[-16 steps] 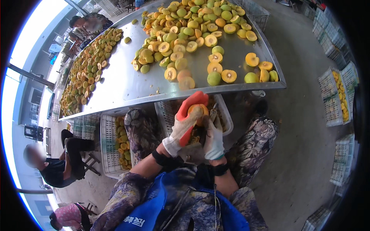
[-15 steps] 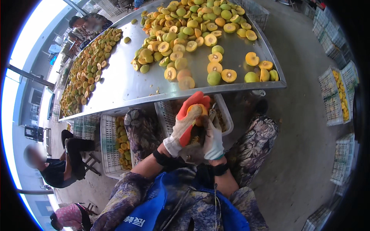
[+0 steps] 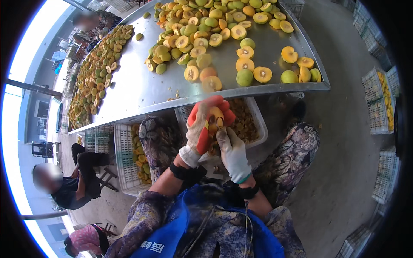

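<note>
My left hand [image 3: 198,129], in a white glove with an orange-red palm, is closed around a halved yellow peach [image 3: 213,115], its cut side facing up. My right hand [image 3: 234,155], in a white glove with darkened fingertips, pinches a small metal tool [image 3: 220,123] against the peach; most of the tool is hidden by the fingers. Just beneath the hands stands a white crate [image 3: 261,124] holding brownish fruit scraps [image 3: 243,118]. Beyond them, on the steel table [image 3: 146,84], lie peach halves [image 3: 262,74] near the edge and a large pile [image 3: 211,21] further back.
A raised rim [image 3: 275,89] edges the table close to my hands. Left of my knee stands a white crate [image 3: 124,159] of peach halves. Another fruit heap [image 3: 97,77] covers the table's left side. Seated co-workers [image 3: 64,185] are at left; stacked crates [image 3: 376,103] line the right.
The right hand has drawn back slightly toward me from the peach, and the left hand has turned the cut face into view. The view has shifted slightly.
</note>
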Motion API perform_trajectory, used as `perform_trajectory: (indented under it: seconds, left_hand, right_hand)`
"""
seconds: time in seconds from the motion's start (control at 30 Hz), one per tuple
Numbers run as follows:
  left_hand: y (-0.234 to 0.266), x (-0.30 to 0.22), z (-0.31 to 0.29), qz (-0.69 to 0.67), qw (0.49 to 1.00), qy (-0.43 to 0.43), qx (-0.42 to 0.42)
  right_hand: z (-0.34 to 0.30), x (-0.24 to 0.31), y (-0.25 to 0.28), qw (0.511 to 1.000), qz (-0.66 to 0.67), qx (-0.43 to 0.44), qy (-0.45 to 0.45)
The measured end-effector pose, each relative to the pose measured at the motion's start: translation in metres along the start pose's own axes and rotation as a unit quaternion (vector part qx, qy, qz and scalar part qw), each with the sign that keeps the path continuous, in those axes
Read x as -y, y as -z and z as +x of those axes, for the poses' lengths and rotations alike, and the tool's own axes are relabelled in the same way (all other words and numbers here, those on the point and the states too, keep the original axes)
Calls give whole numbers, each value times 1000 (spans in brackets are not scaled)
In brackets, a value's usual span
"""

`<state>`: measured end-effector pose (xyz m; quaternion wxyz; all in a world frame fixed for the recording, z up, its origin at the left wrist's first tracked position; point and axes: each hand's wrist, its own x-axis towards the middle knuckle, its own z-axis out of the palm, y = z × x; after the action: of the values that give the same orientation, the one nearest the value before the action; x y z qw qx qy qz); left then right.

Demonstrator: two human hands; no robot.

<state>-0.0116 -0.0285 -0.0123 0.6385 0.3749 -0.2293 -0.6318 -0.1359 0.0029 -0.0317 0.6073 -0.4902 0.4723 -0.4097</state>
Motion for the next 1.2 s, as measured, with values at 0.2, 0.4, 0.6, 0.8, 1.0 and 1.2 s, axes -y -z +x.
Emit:
perform_trajectory:
  seconds: [0.2,0.4,0.6,0.8,1.0,1.2]
  left_hand:
    - [0,8,-6,49,998,-12,23]
    - [-2,9,-8,37,999,-11,15]
    - [-1,12,-10,63,998,-8,19]
    - [-1,1,-7,104,994,-7,26]
    - [5,0,-1,141,986,37,85]
    - [-4,-3,-24,139,989,-40,-2]
  right_hand:
    - [3,-12,-11,997,-6,-33,68]
    - [4,-23,-11,996,-69,-7,51]
    - [3,-29,-15,998,-34,-15,49]
    - [3,-19,-18,1000,-12,15,22]
    - [-3,-48,-13,995,94,28,31]
    - [-13,-37,-16,995,68,75,-21]
